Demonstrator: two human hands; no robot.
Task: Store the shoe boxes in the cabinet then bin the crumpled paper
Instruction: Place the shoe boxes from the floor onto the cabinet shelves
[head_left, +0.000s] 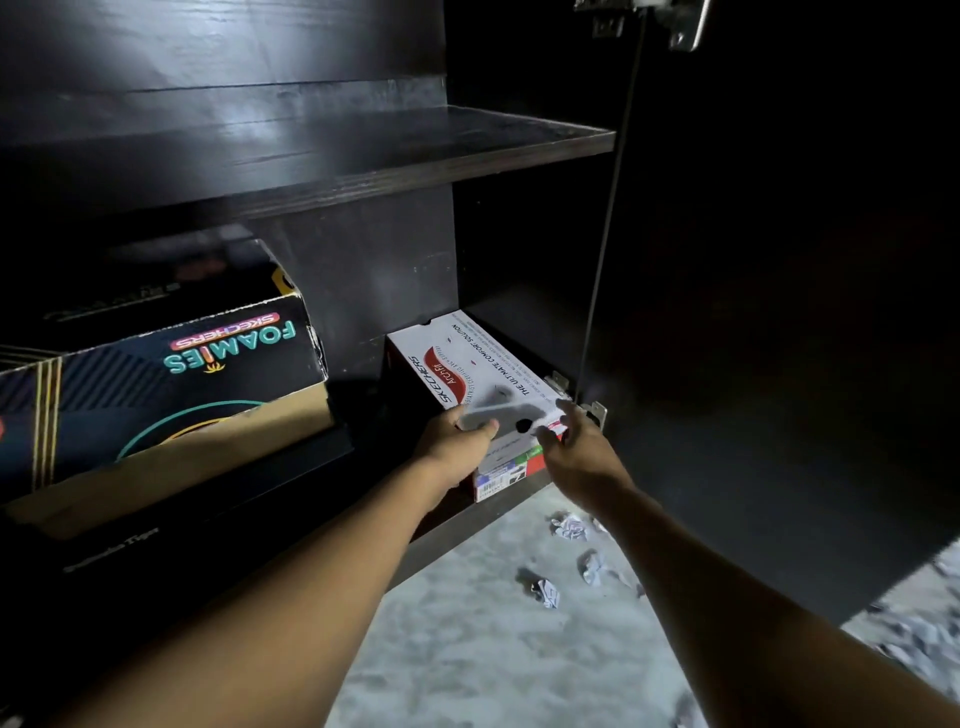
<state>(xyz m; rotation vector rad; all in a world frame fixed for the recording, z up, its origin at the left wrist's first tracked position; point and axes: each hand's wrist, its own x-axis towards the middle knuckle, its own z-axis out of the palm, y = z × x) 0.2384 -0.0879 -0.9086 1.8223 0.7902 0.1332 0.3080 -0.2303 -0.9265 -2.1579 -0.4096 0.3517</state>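
A white and red shoe box (467, 364) lies on the bottom shelf of the dark cabinet (395, 150), its short end facing out. My left hand (452, 436) grips the box's near left corner, thumb on the lid. My right hand (571, 441) touches the near right corner with fingers spread over the lid's edge. A dark shoe box with teal lettering (171, 384) sits on the left, resting on top of a black box (156, 530). Three crumpled paper balls (570, 527) (597, 567) (545, 592) lie on the floor below the cabinet.
The cabinet door (779, 312) stands open on the right, hinged beside the white box. The shelf above holds nothing that I can see. More crumpled paper (914, 644) lies at the far right on the pale speckled floor (467, 649).
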